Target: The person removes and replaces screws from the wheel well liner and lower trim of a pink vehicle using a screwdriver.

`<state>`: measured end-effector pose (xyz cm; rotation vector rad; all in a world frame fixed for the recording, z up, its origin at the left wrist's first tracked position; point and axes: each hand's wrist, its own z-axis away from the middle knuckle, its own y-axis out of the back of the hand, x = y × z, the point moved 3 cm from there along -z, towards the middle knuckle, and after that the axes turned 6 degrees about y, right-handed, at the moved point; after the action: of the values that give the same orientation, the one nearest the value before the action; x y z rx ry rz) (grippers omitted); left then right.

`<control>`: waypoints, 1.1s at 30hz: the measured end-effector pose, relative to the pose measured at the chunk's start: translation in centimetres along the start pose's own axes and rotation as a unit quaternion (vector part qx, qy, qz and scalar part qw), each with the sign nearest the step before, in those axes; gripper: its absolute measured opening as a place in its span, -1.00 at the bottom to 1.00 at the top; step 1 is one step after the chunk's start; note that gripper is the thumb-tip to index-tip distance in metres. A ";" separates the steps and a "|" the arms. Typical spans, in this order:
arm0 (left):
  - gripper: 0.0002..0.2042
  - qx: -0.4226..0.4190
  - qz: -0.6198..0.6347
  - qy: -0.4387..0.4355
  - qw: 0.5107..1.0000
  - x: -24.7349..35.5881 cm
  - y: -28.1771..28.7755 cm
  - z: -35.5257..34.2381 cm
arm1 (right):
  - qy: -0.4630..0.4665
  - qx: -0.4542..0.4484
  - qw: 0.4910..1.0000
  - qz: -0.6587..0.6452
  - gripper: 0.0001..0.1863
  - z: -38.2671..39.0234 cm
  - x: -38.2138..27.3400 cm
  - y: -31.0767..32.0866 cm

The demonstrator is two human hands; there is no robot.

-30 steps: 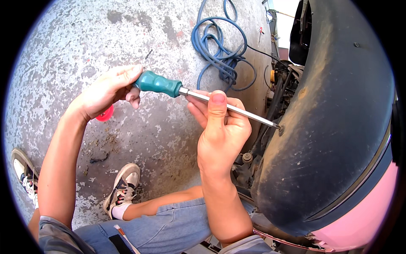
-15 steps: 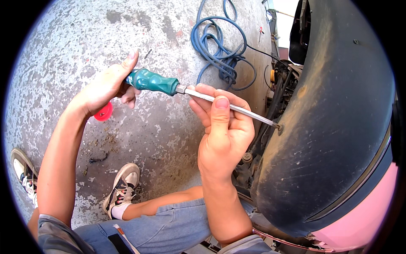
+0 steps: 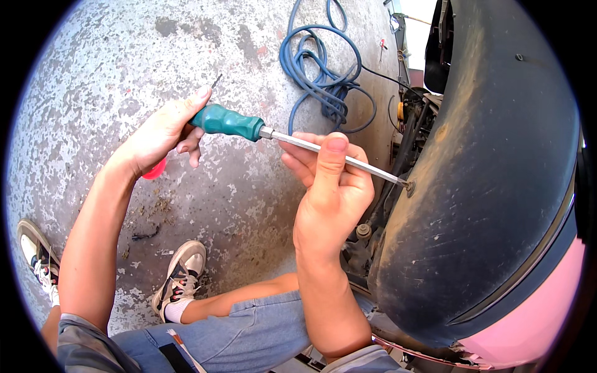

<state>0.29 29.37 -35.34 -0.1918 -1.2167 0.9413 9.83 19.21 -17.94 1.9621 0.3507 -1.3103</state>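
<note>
A long screwdriver with a green handle and a bare metal shaft slants down to the right. Its tip meets a screw in the edge of a dusty black curved panel. My left hand grips the butt end of the handle, thumb stretched along the top and fingers partly hidden beneath. Around the middle of the shaft my right hand is closed, with the thumb in front and the fingers behind.
Coils of blue hose lie on the worn floor ahead. A red round object shows partly behind my left wrist. Exposed vehicle parts run along the black panel's left edge, and pink bodywork lies below it. My shoes rest at lower left.
My left hand has shifted slightly to the right along the handle's end, and its wrist covers more of the red object. The right thumb has moved a little upward on the shaft.
</note>
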 end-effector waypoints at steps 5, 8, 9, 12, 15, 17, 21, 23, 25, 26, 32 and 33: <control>-0.39 0.015 -0.071 0.044 0.996 1.4 0.3 0.8 | -0.010 -0.021 0.998 -0.055 -0.69 0.1 -0.2 -0.4; -0.45 0.037 -0.022 0.003 0.999 0.8 0.1 0.3 | -0.035 -0.016 0.998 -0.058 -0.69 0.3 0.2 -0.1; -0.46 0.049 0.009 -0.019 0.999 0.8 0.0 0.2 | -0.037 -0.006 0.998 -0.056 -0.69 0.4 0.3 -0.2; -0.53 -0.001 0.081 -0.072 0.994 1.4 -0.3 1.0 | -0.037 0.008 0.998 -0.047 -0.69 0.3 0.2 -0.2; -0.56 -0.053 0.073 -0.076 0.993 0.6 0.9 0.8 | -0.028 0.004 0.999 -0.032 -0.67 0.3 0.1 -0.3; -0.53 -0.042 0.039 -0.057 0.997 0.3 1.2 0.6 | -0.032 -0.008 0.999 -0.023 -0.67 0.3 0.1 -0.3; -0.42 0.010 -0.037 -0.004 0.999 0.3 1.0 0.3 | -0.017 -0.030 0.999 -0.026 -0.71 0.1 0.3 -0.1; -0.38 0.023 -0.052 0.009 0.998 0.5 0.9 0.4 | -0.005 -0.038 0.998 -0.046 -0.73 0.0 0.1 -0.3; -0.36 0.035 -0.059 0.026 0.997 0.4 0.9 0.4 | -0.014 -0.051 0.995 -0.080 -0.75 0.0 0.2 -0.6; -0.35 0.039 -0.065 0.017 0.997 0.4 0.8 0.4 | -0.025 -0.049 0.995 -0.088 -0.77 0.1 0.2 -0.5; -0.40 0.024 -0.070 0.003 0.997 0.4 0.7 0.3 | -0.067 -0.040 0.992 -0.103 -0.82 0.0 0.1 0.1; -0.44 0.036 -0.063 0.004 0.997 0.3 0.7 0.3 | -0.068 -0.044 0.991 -0.103 -0.82 0.1 0.1 -0.1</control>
<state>-0.27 29.90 -35.44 -0.0612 -1.1725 0.8725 9.81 19.18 -18.09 1.7894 0.5452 -1.5245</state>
